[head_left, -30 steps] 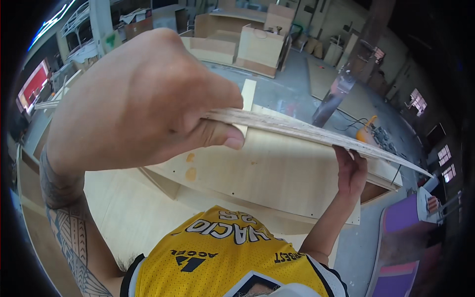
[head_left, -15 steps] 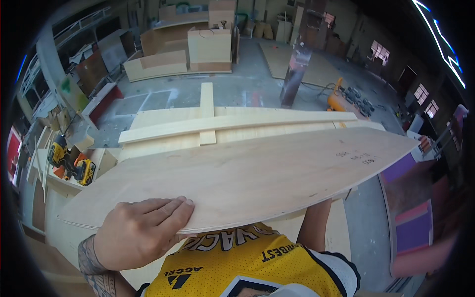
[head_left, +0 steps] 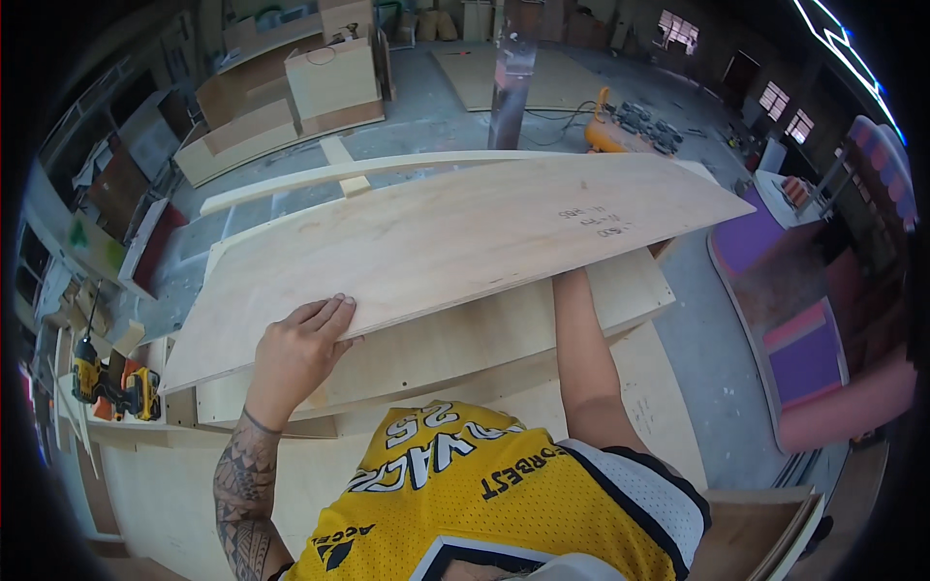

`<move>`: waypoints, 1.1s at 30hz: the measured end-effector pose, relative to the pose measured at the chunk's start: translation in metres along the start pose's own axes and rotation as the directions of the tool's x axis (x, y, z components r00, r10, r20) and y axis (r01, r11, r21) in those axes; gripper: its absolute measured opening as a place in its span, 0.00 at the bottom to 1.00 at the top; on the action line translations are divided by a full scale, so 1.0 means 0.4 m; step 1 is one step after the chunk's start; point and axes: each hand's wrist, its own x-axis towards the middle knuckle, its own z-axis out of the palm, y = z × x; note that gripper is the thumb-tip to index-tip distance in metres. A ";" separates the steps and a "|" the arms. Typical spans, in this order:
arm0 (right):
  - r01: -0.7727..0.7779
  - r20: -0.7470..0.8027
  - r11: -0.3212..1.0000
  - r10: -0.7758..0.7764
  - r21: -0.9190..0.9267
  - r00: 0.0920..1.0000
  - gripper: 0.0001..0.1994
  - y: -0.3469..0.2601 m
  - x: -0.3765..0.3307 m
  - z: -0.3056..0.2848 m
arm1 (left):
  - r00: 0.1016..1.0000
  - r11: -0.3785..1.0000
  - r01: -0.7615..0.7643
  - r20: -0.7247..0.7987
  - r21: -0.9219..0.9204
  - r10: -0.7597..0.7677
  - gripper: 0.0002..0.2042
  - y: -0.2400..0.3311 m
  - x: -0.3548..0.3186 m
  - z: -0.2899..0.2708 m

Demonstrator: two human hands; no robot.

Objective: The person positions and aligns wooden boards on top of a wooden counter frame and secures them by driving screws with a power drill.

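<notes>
A large, thin plywood panel (head_left: 455,237) with handwritten marks is held slanting over a pale wooden box-like piece (head_left: 465,353). My left hand (head_left: 308,339) grips its near edge toward the left, fingers on the top face and thumb underneath. My right forearm (head_left: 584,339) reaches under the near edge to the right of the middle; the panel hides that hand and its fingers. Just past the panel's far edge lies a long pale wood strip (head_left: 281,184), with a short strip (head_left: 346,169) crossing it.
Two yellow-and-black cordless drills (head_left: 114,382) stand at the left on a wooden box. Behind are a dark post (head_left: 511,82), an orange air compressor (head_left: 620,131) and large plywood cabinets (head_left: 334,82). A curved pink and purple piece (head_left: 799,358) stands at the right.
The panel and my left hand have moved away from my body. More of the wooden piece below now shows, and the panel covers more of the long strip. My right forearm is more exposed.
</notes>
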 end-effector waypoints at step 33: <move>0.290 -0.372 0.940 -0.338 -0.178 0.865 0.23 -0.113 -0.201 -0.371 | 0.989 0.954 -0.026 0.129 -0.297 0.068 0.31 0.064 -0.074 0.299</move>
